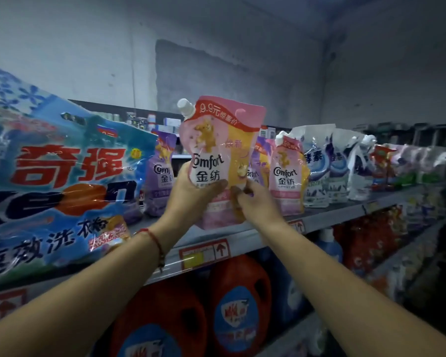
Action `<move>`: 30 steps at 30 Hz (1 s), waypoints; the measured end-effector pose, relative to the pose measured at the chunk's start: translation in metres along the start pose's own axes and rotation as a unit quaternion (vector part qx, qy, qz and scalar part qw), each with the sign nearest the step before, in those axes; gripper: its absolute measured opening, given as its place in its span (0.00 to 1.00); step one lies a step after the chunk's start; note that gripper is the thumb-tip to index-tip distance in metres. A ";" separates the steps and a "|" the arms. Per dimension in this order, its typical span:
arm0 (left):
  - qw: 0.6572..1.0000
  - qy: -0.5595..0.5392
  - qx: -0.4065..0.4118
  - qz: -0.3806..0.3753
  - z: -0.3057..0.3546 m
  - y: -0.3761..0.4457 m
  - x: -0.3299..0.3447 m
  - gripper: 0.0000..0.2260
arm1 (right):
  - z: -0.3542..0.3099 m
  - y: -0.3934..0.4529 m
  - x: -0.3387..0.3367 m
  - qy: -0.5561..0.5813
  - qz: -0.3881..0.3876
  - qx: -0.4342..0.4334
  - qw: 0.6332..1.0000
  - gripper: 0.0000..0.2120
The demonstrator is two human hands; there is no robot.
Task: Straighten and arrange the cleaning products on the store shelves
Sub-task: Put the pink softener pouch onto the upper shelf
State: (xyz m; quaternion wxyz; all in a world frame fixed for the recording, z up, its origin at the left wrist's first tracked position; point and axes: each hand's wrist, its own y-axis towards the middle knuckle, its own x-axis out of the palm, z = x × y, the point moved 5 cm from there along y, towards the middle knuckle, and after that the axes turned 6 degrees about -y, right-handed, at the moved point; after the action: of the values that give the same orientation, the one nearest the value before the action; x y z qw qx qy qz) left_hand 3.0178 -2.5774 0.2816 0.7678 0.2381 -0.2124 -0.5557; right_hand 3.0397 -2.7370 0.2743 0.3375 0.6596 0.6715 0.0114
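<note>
Far right end of the top shelf (pixel 327 215) goes dark & blurry; packs there can't be read. Big blue powder bag (pixel 54 171) is cut off at the left frame edge. Lower part of the pink pouch (pixel 216 150) is hidden behind both hands, so whether its base touches the shelf can't be told.

Around: purple pouch (pixel 160 173) stands just left of the held one, partly behind the blue bag. A 2nd pink pouch (pixel 289 173) stands upright to the right, w/ another purple one half hidden between it and the held pouch. White pouches (pixel 317 166) come next, leaning. Below the shelf edge w/ red price tags (pixel 204 253) sit red jugs (pixel 240 305), partly covered by the forearms.

Pink pouch is upright, white cap at top left, lifted in front of the row above the shelf's front edge. Left hand (pixel 191 194), red string at the wrist, wraps its lower left side, thumb across the front. Right hand (pixel 255 202) pinches the lower right edge, fingers curled on it.
</note>
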 end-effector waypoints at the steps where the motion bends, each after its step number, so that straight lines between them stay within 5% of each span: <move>1: 1.000 0.019 0.001 0.001 -0.006 0.008 0.006 0.26 | 0.009 0.013 0.000 -0.002 0.003 0.001 1.000 0.07; 8: 0.986 0.148 -0.058 -0.052 -0.059 0.030 0.035 0.21 | 0.083 0.068 0.007 0.053 -0.045 -0.020 0.997 0.12; 12: 0.963 0.223 -0.080 -0.126 -0.064 0.023 0.034 0.31 | 0.095 0.074 -0.002 0.063 -0.112 -0.057 0.990 0.18; 18: 0.940 0.312 -0.108 -0.086 -0.068 0.017 0.037 0.40 | 0.101 0.079 -0.006 0.065 -0.127 -0.102 0.985 0.16; 24: 0.903 0.396 -0.154 -0.057 -0.048 -0.003 0.045 0.24 | 0.095 0.067 -0.012 0.032 -0.149 -0.143 0.978 0.14; 26: 0.843 0.510 -0.164 -0.053 -0.034 -0.016 0.043 0.26 | 0.090 0.065 -0.020 -0.071 -0.139 -0.167 0.974 0.24; 28: 0.725 0.673 -0.133 -0.062 -0.020 -0.031 0.034 0.26 | 0.079 0.053 -0.031 -0.195 -0.129 -0.209 0.950 0.33; 30: 0.641 0.757 -0.090 -0.083 -0.003 -0.054 0.027 0.29 | 0.066 0.034 -0.033 -0.271 -0.152 -0.275 0.910 0.35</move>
State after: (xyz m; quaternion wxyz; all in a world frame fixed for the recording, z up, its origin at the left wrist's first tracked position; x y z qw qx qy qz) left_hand 2.9868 -2.6173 0.2484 0.6286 0.5224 0.5148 -0.2588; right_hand 3.0973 -2.7904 0.2538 0.6721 0.4086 0.6165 -0.0346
